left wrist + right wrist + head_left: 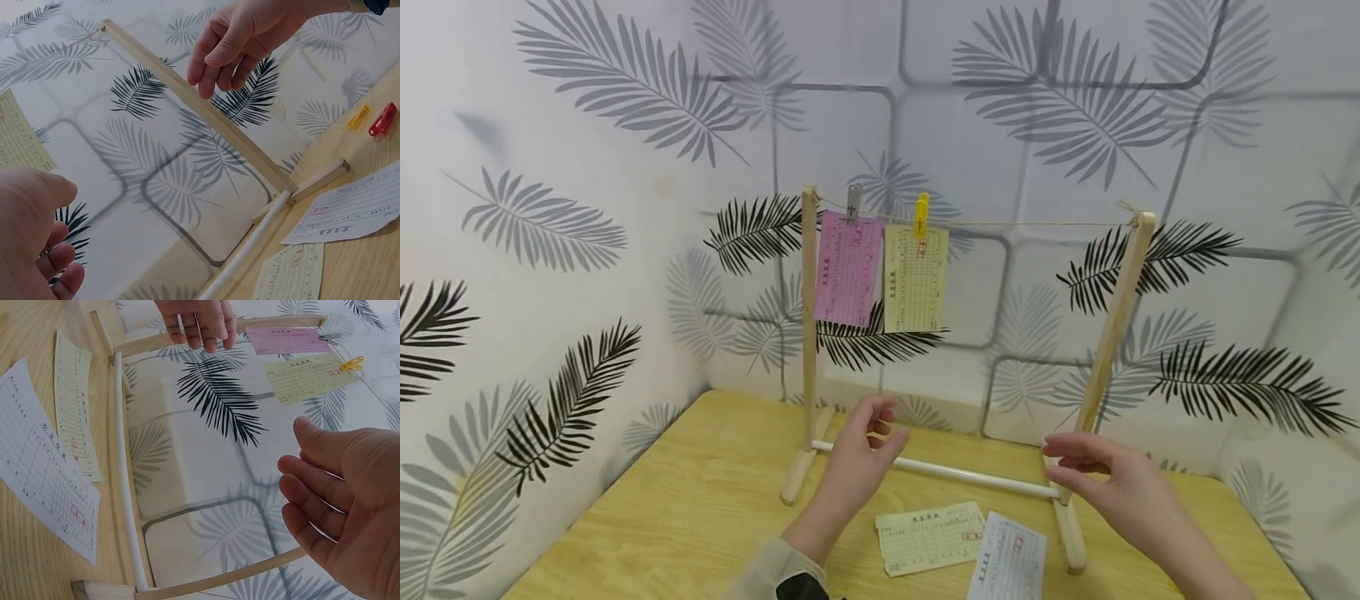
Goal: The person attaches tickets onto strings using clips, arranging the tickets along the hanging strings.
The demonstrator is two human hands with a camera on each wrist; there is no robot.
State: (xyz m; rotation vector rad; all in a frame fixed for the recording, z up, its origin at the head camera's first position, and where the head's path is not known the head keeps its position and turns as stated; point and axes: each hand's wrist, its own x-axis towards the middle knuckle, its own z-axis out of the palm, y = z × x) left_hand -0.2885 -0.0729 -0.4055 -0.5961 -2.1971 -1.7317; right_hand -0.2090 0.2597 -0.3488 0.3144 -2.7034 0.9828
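Note:
My left hand is raised in front of the wooden frame's lower bar, fingers loosely bent with nothing in them. To the right, my right hand hovers near the frame's right post, also holding nothing. From the string hang a pink paper slip under a grey clothespin and a yellow-green slip under a yellow clothespin. On the table below the hands lie another yellow-green slip and a white slip, whose edges meet.
The wooden frame stands on the table before a leaf-patterned wall, with a white bar low between its posts. A yellow clothespin and a red clothespin lie on the table at the right.

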